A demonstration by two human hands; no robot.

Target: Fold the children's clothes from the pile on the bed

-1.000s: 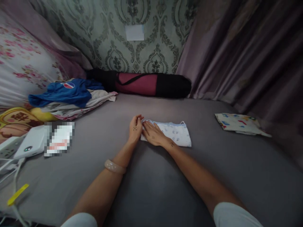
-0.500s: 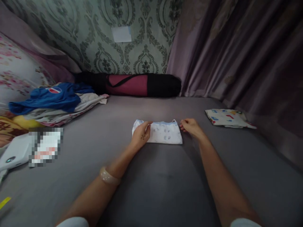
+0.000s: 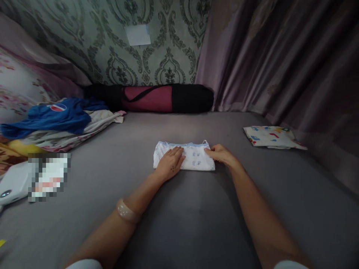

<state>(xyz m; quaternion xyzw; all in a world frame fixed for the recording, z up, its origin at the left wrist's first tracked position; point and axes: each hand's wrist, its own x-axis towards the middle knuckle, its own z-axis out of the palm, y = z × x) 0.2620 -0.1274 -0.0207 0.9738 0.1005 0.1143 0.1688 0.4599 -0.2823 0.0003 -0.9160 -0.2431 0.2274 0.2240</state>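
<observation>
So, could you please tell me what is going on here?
The person's left hand lies flat on a folded white cloth with small printed figures. The right hand is at the cloth's right edge, thumb on top, perhaps pinching it. The cloth lies on a grey sheet, and another folded cloth, with coloured shapes, lies farther to the right.

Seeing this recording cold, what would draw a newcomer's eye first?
Probably the folded white cloth on the grey sheet, with the left hand resting on it and the right hand at its right edge. Then the black-and-maroon bag along the patterned wall, and the bright blue garment at left.
</observation>
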